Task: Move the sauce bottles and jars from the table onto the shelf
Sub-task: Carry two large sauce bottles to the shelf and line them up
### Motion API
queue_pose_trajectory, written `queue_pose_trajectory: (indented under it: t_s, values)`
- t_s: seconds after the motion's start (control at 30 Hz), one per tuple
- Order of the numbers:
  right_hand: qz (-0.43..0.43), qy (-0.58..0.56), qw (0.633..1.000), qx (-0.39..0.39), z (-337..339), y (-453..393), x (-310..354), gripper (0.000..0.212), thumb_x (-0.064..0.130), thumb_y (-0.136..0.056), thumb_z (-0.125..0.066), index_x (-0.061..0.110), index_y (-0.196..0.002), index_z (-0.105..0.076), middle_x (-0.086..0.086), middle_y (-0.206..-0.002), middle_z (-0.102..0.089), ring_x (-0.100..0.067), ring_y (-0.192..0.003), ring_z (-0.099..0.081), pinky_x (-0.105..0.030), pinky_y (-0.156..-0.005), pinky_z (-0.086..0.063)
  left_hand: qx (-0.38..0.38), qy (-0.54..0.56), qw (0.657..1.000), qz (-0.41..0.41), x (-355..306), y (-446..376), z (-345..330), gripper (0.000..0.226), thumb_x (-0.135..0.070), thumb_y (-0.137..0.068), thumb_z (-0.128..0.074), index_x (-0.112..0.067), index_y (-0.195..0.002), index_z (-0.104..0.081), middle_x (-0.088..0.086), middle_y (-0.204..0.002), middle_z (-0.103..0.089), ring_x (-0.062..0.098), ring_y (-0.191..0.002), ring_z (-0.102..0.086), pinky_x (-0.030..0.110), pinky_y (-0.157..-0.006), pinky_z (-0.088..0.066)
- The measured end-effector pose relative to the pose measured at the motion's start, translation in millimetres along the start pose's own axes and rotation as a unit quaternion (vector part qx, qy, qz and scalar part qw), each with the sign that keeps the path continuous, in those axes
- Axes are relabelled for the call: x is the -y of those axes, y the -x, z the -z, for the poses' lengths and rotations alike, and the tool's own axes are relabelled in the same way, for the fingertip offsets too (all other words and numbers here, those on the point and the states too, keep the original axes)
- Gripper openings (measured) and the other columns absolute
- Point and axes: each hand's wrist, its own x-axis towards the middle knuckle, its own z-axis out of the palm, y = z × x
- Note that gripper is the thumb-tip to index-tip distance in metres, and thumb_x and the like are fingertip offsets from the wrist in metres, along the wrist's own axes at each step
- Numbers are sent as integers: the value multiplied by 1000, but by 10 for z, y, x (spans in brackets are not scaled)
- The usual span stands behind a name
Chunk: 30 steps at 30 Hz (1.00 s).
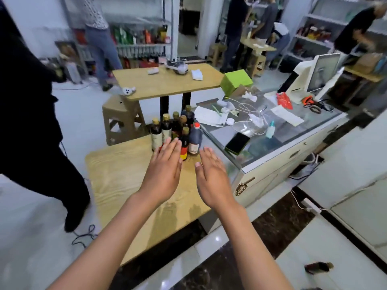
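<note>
- My left hand [165, 170] and right hand [211, 176] hover flat over the table [117, 174], grip fully open on both, holding nothing.
- The sauce bottles [178, 130] stand clustered at the table's far right corner, touching one another, just beyond my fingertips.
- Risk as I judge it: they are packed tight, so pulling one from the middle could topple its neighbours off the far edge.
- The jug with the red cap [194, 139] sits closest to the glass counter [272, 130]; a sideways knock could tip it against that.
- Every bottle I can see is capped and dark, apparently full. I can't make out any jars.
- Shelves [144, 38] stand well apart, far across the room.
</note>
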Motion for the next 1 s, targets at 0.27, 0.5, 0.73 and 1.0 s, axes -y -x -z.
queue_pose_trajectory:
  t_s: [0.27,0.5,0.73,1.0]
  values:
    - [8,-64,997,38,-525,-908,-159,51,33,-107,-31,15,-154,-30,0,-162,-24,-11,-151,-14,-30,-123,-11,1,11,996,89,594,-461,-204,52,-32,-105,-22,-17,-154,-14,-3,-162,-13,10,-149,1,33,-122,-1]
    - [-35,-142,987,65,-937,-2043,-616,49,32,-107,-32,13,-152,-35,-2,-160,-30,-12,-150,-19,-30,-121,-16,17,75,975,211,987,-1390,-637,49,-29,-102,-39,-16,-149,-32,-1,-157,-29,15,-146,-20,32,-119,-18]
    - [-91,-139,983,79,-1113,-2968,-1150,49,26,-102,-45,14,-149,-36,-5,-157,-35,-19,-146,-27,-30,-116,-24,3,109,931,349,1489,-2442,-1021,42,-19,-96,-53,-14,-138,-46,7,-140,-46,25,-123,-50,31,-97,-39]
    - [-127,-108,970,174,-1411,-3410,-1357,36,23,-96,-55,16,-131,-51,-6,-132,-55,-29,-119,-55,-34,-92,-44,34,42,927,372,1840,-3060,-1304,58,-7,-94,-55,-15,-148,-34,10,-151,-35,27,-138,-35,34,-111,-30]
